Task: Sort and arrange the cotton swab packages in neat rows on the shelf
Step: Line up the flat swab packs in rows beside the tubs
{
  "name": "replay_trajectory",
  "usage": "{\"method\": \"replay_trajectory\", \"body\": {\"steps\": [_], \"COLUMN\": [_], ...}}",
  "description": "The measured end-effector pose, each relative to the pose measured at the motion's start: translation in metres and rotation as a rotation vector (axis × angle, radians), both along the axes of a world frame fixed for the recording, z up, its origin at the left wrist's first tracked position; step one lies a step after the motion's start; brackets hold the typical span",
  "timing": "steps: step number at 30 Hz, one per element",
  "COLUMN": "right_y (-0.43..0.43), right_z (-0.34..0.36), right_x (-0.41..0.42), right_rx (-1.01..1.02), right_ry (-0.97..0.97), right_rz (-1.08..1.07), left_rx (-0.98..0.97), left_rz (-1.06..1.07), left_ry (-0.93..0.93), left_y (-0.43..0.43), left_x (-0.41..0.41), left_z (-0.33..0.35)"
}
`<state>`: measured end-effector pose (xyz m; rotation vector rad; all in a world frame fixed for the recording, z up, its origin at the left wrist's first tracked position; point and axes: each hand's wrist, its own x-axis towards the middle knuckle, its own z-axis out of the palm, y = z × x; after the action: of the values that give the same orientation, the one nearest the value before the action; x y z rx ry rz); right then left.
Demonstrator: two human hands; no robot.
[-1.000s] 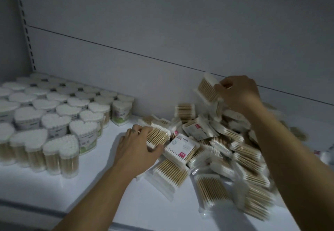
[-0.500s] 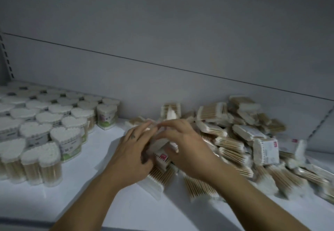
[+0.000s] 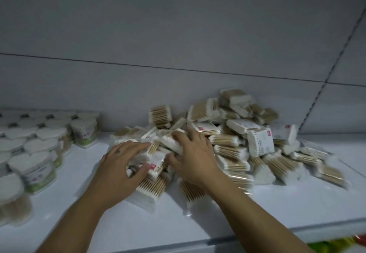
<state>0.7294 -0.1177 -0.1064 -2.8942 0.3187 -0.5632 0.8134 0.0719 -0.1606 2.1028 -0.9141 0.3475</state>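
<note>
Swab packages: the loose pile [image 3: 237, 145] lies under our hands and spreads off to their right. A small bunch [image 3: 156, 159] of its packs sits squeezed between the two hands.
Step in hand: we judge that we are squaring up this bunch. The sticks should all point one way and the edges sit flush before we lift, since the slick bags could slide apart.
Left hand [image 3: 120, 165]: fingers straight and spread over the bunch, thumb pressing its near edge. It lies flat and does not clasp.
Right hand [image 3: 196, 157]: laid on the packs with bent fingers. We cannot tell whether it grips.
Shelf [image 3: 198, 219]: white, beneath both wrists.
Heart-shaped tubs [image 3: 37, 165]: in rows, well left of the left hand.
</note>
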Motion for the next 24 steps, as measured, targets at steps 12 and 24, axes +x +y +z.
{"method": "replay_trajectory", "body": {"steps": [12, 24], "right_y": [-0.01, -0.012], "right_z": [0.029, 0.003], "right_x": [0.031, 0.048], "right_rx": [0.067, -0.152], "right_ry": [0.128, 0.291], "right_rz": [-0.018, -0.025], "left_rx": [0.101, 0.127], "left_rz": [0.098, 0.165], "left_ry": [-0.036, 0.015], "left_y": [-0.015, -0.019], "left_x": [-0.009, -0.005], "left_z": [0.001, 0.003]}}
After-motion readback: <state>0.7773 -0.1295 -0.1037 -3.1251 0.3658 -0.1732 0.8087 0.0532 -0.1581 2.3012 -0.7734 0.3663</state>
